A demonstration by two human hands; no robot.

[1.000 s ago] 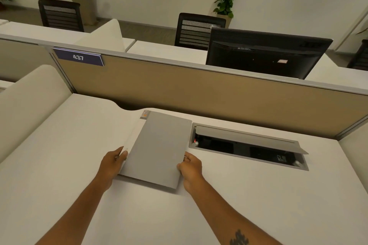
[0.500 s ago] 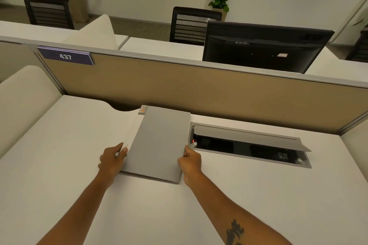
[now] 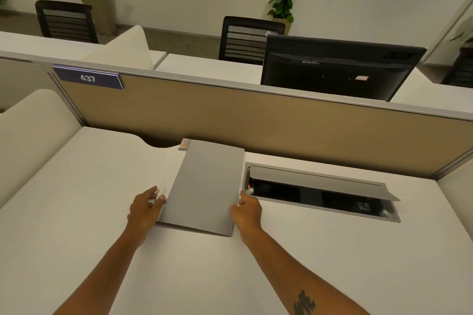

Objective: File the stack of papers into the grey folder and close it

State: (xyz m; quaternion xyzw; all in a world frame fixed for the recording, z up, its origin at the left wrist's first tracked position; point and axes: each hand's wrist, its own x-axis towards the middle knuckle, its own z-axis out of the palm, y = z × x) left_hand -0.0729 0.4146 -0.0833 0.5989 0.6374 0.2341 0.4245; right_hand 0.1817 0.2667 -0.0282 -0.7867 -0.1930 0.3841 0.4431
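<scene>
Folder [image 3: 204, 186] lies shut on the desk [image 3: 76, 186], just left of the open cable hatch [image 3: 320, 192]. Its long axis runs away from the person toward the partition [image 3: 256, 120], tipped slightly right at the far end. White papers [image 3: 174, 169] show as a strip along the folder's left edge, with a printed corner poking out at the far left corner. They look under or inside the cover; can't tell which.

Left hand [image 3: 144, 208] sits at the near-left edge, fingers loosely curled onto the paper strip and folder edge. It's a light pinch or press, can't tell which. Right hand [image 3: 247, 210] is at the near-right edge, nearer the hatch, fingertips touching the folder's side, not wrapped around it. Both hands are on the near half, so the folder extends forward from both.

My read: papers sit offset left of the cover, so the next move is squaring them in, pushing right from the left hand while the right hand backstops. Left hand is the one on the papers. Risk: the far corner stays sticking out.
</scene>
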